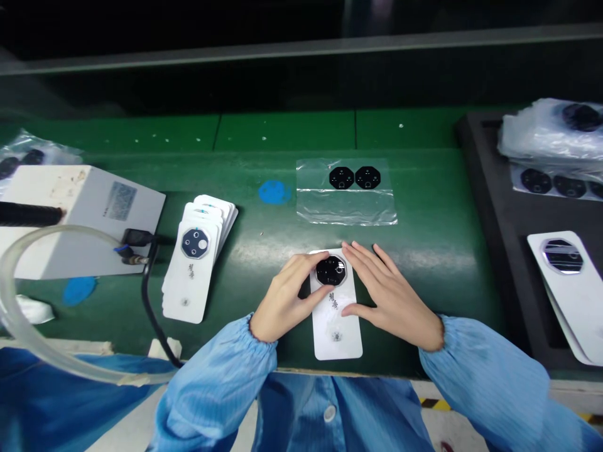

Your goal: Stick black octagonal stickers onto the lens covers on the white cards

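Observation:
A white phone back panel (336, 339) lies flat at the table's front edge. At its upper end sits a black, glossy eight-sided camera lens cover (330, 271). My left hand (289, 295) comes from the left, with index finger and thumb closed around the cover's upper and lower edges. On the right, my right hand (389, 295) has its fingers stretched out. Its index fingertip is near the cover's upper right edge, and its thumb rests on the panel's right side. Whether the cover is fully seated on the panel I cannot tell.
A clear film (346, 207) with two black lens covers lies beyond my hands. To the left are a fanned stack of white panels (188, 292) and a white box (108, 207) with a hose and cables. A dark tray (504, 251) at right bears panels and bagged covers.

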The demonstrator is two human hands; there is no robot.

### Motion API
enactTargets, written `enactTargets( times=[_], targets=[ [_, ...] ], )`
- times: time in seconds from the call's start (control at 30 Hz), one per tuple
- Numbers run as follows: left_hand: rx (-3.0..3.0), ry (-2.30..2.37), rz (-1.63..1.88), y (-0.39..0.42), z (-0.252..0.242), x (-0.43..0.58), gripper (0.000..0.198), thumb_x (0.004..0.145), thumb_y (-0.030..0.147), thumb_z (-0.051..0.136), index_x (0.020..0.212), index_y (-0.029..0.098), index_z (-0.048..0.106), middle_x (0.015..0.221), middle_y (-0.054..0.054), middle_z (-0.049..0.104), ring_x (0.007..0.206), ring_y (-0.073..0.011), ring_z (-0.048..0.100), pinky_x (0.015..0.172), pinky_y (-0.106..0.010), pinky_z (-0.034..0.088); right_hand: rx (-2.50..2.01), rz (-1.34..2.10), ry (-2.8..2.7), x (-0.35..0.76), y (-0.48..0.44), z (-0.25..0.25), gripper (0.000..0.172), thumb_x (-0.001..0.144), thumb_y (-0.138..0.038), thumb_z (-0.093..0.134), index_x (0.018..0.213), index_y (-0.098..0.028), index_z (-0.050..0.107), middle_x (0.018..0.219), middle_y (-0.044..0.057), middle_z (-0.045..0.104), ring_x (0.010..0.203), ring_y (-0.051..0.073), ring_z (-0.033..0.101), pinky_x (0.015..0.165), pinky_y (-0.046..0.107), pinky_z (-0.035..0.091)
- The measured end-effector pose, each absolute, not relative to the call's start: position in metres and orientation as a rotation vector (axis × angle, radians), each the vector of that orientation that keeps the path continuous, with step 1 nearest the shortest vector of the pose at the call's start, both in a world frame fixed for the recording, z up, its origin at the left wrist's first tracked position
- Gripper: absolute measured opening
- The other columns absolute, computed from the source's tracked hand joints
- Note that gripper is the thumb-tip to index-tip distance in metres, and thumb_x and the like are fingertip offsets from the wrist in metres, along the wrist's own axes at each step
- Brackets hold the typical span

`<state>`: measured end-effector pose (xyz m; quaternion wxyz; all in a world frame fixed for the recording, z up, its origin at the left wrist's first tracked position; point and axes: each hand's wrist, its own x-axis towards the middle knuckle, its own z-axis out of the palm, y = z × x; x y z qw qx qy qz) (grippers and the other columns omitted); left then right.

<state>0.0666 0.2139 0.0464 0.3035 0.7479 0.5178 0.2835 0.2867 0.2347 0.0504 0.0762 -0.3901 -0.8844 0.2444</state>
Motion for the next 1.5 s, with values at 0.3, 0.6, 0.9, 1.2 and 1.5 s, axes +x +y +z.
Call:
enactTargets(
  times=[0.3, 0.6, 0.9, 1.2, 1.5],
  targets=[
    [1.958, 1.374, 0.72, 0.215, 0.047, 0.066, 0.049, 0.086, 0.027, 0.064, 0.132, 0.024, 0.048, 0.122, -0.006, 0.062, 0.11, -0.0171, 0.057, 0.095, -0.033, 0.05, -1.188, 0.709, -2.698, 0.286, 0.236, 0.05, 0.098, 0.085, -0.055, 0.064, 0.152, -0.016, 0.004, 0.158, 0.005, 0.014, 0.145, 0.019, 0.008, 0.121, 0.041, 0.005],
    [1.97, 1.368, 0.734, 0.215, 0.047, 0.066, 0.046, 0.086, 0.026, 0.064, 0.13, 0.023, 0.049, 0.122, -0.006, 0.063, 0.112, -0.0183, 0.056, 0.095, -0.035, 0.05, -1.173, 0.711, -2.674, 0.286, 0.235, 0.05, 0.099, 0.085, -0.055, 0.064, 0.153, -0.019, 0.001, 0.157, 0.006, 0.017, 0.144, 0.022, 0.012, 0.121, 0.045, 0.009],
    [1.998, 1.38, 0.735, 0.215, 0.051, 0.07, 0.044, 0.087, 0.026, 0.062, 0.129, 0.023, 0.049, 0.119, -0.007, 0.064, 0.108, -0.0196, 0.058, 0.093, -0.037, 0.05, -1.163, 0.722, -2.642, 0.286, 0.235, 0.05, 0.1, 0.086, -0.054, 0.063, 0.153, -0.022, -0.004, 0.157, 0.006, 0.017, 0.143, 0.025, 0.016, 0.12, 0.048, 0.013],
    [2.001, 1.43, 0.698, 0.214, 0.054, 0.074, 0.046, 0.085, 0.021, 0.064, 0.128, 0.023, 0.049, 0.117, -0.005, 0.063, 0.107, -0.0181, 0.057, 0.093, -0.034, 0.049, -1.176, 0.732, -2.657, 0.286, 0.236, 0.051, 0.102, 0.084, -0.052, 0.067, 0.152, -0.021, -0.001, 0.157, 0.005, 0.017, 0.144, 0.021, 0.013, 0.121, 0.045, 0.009],
    [2.024, 1.432, 0.684, 0.217, 0.06, 0.076, 0.046, 0.083, 0.018, 0.066, 0.126, 0.023, 0.05, 0.115, -0.005, 0.065, 0.105, -0.0206, 0.059, 0.091, -0.037, 0.05, -1.174, 0.749, -2.626, 0.286, 0.235, 0.05, 0.101, 0.085, -0.052, 0.065, 0.152, -0.024, -0.006, 0.157, 0.004, 0.018, 0.143, 0.024, 0.016, 0.12, 0.047, 0.012]
  ],
)
